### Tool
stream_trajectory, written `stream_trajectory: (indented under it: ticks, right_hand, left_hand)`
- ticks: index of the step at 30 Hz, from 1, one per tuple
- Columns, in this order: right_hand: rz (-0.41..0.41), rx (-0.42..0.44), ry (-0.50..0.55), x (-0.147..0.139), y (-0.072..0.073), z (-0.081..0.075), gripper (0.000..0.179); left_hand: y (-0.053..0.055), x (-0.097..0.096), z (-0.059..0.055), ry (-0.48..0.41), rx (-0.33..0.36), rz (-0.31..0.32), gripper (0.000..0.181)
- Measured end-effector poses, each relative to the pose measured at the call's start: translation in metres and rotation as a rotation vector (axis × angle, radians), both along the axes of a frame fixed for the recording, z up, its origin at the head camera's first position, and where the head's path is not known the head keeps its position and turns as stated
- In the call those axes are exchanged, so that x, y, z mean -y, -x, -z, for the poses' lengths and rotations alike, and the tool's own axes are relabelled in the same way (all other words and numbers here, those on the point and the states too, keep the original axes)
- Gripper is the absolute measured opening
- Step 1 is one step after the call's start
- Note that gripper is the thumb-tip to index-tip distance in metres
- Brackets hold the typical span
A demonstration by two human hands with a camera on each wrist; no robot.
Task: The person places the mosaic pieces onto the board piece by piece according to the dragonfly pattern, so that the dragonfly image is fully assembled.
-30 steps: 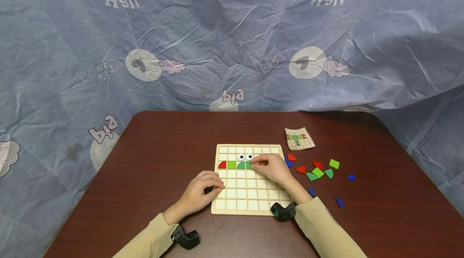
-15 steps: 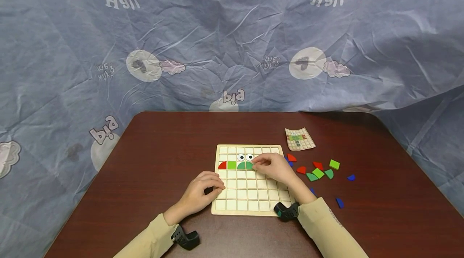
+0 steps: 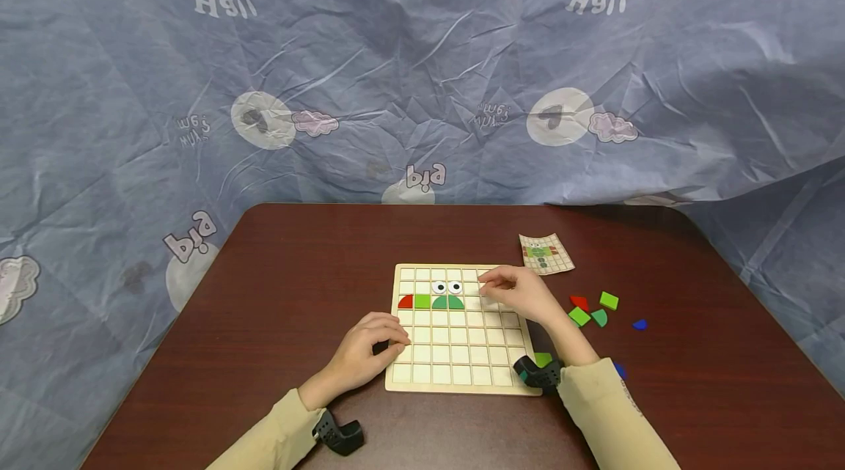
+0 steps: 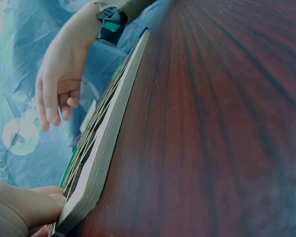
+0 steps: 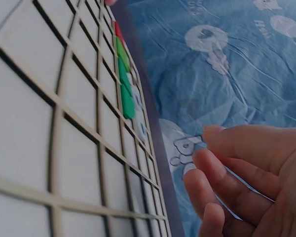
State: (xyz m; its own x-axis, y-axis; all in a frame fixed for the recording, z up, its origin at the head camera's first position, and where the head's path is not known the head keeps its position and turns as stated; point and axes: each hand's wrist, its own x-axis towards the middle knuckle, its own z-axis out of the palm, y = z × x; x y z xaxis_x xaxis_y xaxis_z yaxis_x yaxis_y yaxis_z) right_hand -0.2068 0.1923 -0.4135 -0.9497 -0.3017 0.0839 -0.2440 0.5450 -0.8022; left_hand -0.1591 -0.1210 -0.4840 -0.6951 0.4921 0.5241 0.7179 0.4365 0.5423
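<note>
A pale wooden grid board (image 3: 441, 355) lies flat on the table. In one row it bears a red quarter-round piece (image 3: 405, 302), a lime green square (image 3: 422, 301) and two dark green quarter-round pieces (image 3: 439, 303). Two round eye pieces (image 3: 455, 287) sit just above the dark green ones. My left hand (image 3: 371, 347) rests on the board's left edge, thumb and fingertips touching it. Above the board's upper right part hovers my right hand (image 3: 521, 292); in the right wrist view its fingers (image 5: 237, 190) are loosely bent, with nothing between them and the thumb.
To the right lie loose pieces: a lime green square (image 3: 609, 300), a red piece (image 3: 579, 303), a dark green quarter-round (image 3: 599, 317) and a blue piece (image 3: 639, 325). A picture card (image 3: 553, 256) lies behind them. My right forearm hides part of this area.
My right hand has left the right-hand dark green piece and moved up and right across the board, now covering some loose pieces. My left hand has stayed in place.
</note>
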Motion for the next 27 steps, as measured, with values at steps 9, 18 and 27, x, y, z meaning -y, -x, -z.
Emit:
stream_trajectory:
  ticks: [9,18,27]
  right_hand:
    - [0.015,0.017,-0.009,-0.040,0.005,-0.013,0.035]
    - [0.122,0.006,-0.022,-0.092,-0.002,-0.026,0.043]
    - [0.229,0.023,-0.062,-0.135,-0.013,-0.026,0.054]
  left_hand:
    - [0.000,0.000,0.000,-0.001,0.007,0.000,0.010]
    - [0.000,0.000,-0.001,-0.012,-0.018,0.012,0.009]
    - [-0.001,0.000,-0.001,0.000,0.009,0.002,0.009]
